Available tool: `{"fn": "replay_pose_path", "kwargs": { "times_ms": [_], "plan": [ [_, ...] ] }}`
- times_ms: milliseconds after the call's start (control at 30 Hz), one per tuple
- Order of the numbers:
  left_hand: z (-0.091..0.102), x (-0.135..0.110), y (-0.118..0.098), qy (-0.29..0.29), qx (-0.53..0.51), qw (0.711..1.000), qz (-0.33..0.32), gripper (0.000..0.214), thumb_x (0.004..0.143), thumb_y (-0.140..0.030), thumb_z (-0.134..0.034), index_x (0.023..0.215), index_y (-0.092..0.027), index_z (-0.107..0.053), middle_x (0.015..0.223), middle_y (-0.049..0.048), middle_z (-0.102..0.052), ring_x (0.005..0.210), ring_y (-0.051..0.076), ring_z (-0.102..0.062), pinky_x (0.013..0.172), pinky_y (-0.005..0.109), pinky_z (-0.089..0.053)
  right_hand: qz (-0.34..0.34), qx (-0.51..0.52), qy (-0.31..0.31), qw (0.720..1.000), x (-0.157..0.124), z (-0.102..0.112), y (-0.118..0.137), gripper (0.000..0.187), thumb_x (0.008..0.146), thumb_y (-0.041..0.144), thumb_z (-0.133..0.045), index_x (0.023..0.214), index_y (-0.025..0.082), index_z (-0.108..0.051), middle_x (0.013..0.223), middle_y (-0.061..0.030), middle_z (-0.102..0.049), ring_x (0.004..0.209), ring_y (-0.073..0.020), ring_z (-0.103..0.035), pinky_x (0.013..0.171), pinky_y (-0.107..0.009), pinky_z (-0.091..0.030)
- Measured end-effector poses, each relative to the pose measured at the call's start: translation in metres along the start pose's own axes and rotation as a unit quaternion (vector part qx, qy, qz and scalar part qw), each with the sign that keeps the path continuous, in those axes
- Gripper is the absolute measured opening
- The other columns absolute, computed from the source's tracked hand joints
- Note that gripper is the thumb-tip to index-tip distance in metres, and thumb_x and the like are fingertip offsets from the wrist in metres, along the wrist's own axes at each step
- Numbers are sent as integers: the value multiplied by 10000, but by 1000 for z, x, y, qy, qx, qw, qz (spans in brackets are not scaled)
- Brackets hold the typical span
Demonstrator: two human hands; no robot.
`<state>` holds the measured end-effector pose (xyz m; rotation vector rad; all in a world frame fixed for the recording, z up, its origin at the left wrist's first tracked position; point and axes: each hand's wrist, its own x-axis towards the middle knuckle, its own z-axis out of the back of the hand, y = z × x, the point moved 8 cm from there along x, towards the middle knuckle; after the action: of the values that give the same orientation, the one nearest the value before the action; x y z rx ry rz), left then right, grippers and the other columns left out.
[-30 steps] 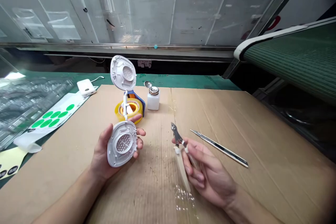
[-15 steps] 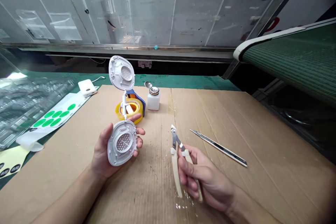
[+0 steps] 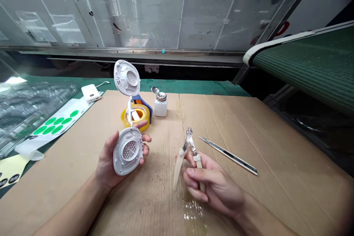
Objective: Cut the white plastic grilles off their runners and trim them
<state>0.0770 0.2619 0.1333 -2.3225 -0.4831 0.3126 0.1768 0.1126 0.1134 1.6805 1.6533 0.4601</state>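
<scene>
My left hand point(image 3: 110, 160) is closed around a white moulded plastic piece point(image 3: 128, 150): two oval vented shells joined by a thin stem, the lower shell in my palm and the upper shell point(image 3: 127, 77) standing above it. My right hand point(image 3: 210, 184) grips small cutting pliers point(image 3: 186, 151) with cream handles, jaws pointing away from me, handles spread. The pliers sit to the right of the plastic piece, apart from it, over the cardboard sheet point(image 3: 249, 143).
A yellow tape roll point(image 3: 136, 115) and a small white bottle point(image 3: 160, 105) stand behind my left hand. Metal tweezers point(image 3: 228, 150) lie to the right. Green round stickers point(image 3: 55, 121), a white box point(image 3: 91, 93) and clear plastic trays point(image 3: 24, 107) sit at left. A green conveyor belt point(image 3: 312, 62) runs at right.
My right hand has shifted its grip and turned the pliers, whose handles have spread apart and whose jaws have moved slightly right. The left hand and plastic piece have barely moved.
</scene>
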Motion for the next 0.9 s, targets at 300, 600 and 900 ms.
{"fn": "replay_pose_path", "kwargs": {
  "times_ms": [300,600,900],
  "plan": [
    [1,1,0,-1,12,1000,-6,820,762,-569,-705,1457,-219,-447,1027,110,-656,764,209,-624,613,299,-559,38,11,5,999,3,-2,1,286,849,250,-721,837,196,-440,753,17,-627,688,-138,-675,671,-301,-596],
    [0,0,1,-3,21,1000,-5,828,768,-579,-693,1471,-236,-421,1032,105,-649,768,208,-621,611,295,-555,47,-28,20,998,-3,-7,1,310,855,166,-696,883,207,-390,1084,-22,-585,538,-38,-643,320,-47,-235],
    [7,1,-2,-32,111,992,-47,735,717,-572,-759,1354,-272,-550,1094,75,-601,852,184,-603,679,274,-560,102,-164,51,980,-6,-13,9,190,948,338,-627,951,204,-492,1014,-28,-519,765,-101,-610,588,-206,-524]
  ]
}}
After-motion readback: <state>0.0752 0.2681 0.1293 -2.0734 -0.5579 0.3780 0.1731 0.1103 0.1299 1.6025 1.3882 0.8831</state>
